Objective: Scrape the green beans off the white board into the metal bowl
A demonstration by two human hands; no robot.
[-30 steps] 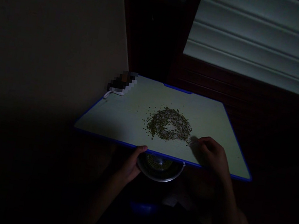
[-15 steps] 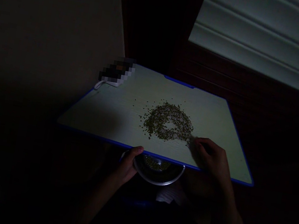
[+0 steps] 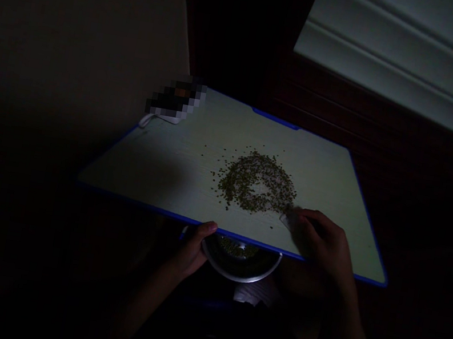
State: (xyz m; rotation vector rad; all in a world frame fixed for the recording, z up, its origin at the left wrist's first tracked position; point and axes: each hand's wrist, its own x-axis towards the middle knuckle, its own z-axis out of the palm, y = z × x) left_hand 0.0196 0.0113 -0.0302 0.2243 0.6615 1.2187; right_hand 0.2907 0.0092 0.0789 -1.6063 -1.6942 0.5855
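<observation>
Small greenish beans or seeds [image 3: 236, 180], too dim to name surely, lie in a rough ring on a pale board [image 3: 151, 174] with a blue rim. Below the board's near edge is a metal bowl [image 3: 245, 280] with more of them inside. My left hand [image 3: 193, 251] is closed at the bowl's left side, its thumb up against the board's edge; the other fingers are hidden. My right hand [image 3: 323, 238] is pinched at the lower right of the ring. A faint thin, pale shape shows at its fingertips, too dark to identify.
A blurred-out dark object with a white edge and strap [image 3: 177, 103] lies at the board's far left corner. A pale wall [image 3: 81, 24] borders the left. White slats [image 3: 402, 54] are behind at the right. The surroundings are very dark.
The right hand has shifted slightly, staying at the ring's lower right. A stray seed now shows nearer the board's front edge. The view has shifted a little; the left hand stays in place.
</observation>
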